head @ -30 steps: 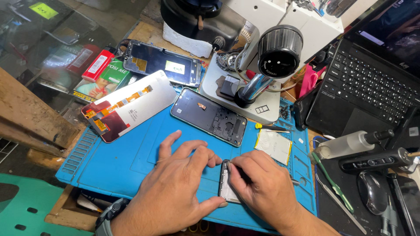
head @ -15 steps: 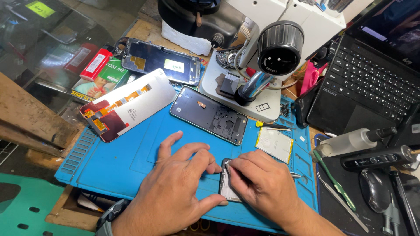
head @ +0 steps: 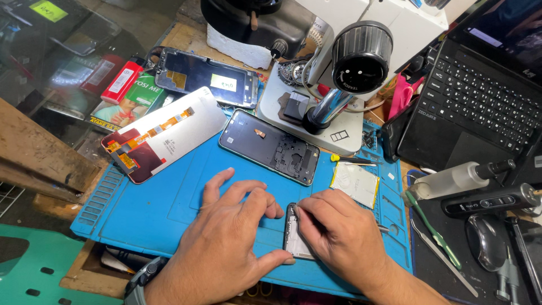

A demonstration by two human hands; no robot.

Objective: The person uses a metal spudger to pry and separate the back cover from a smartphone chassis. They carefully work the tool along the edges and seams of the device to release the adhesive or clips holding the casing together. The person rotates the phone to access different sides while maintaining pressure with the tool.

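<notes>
Our left hand (head: 228, 240) lies flat, fingers spread, thumb bracing the small phone frame (head: 294, 240); our right hand (head: 339, 240) pinches its top edge. Bare blue mat (head: 169, 192) lies leftward.

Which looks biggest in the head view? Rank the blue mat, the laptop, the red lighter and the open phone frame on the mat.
1. blue mat
2. laptop, partly cut off, so its full size is unsure
3. open phone frame
4. red lighter
</notes>
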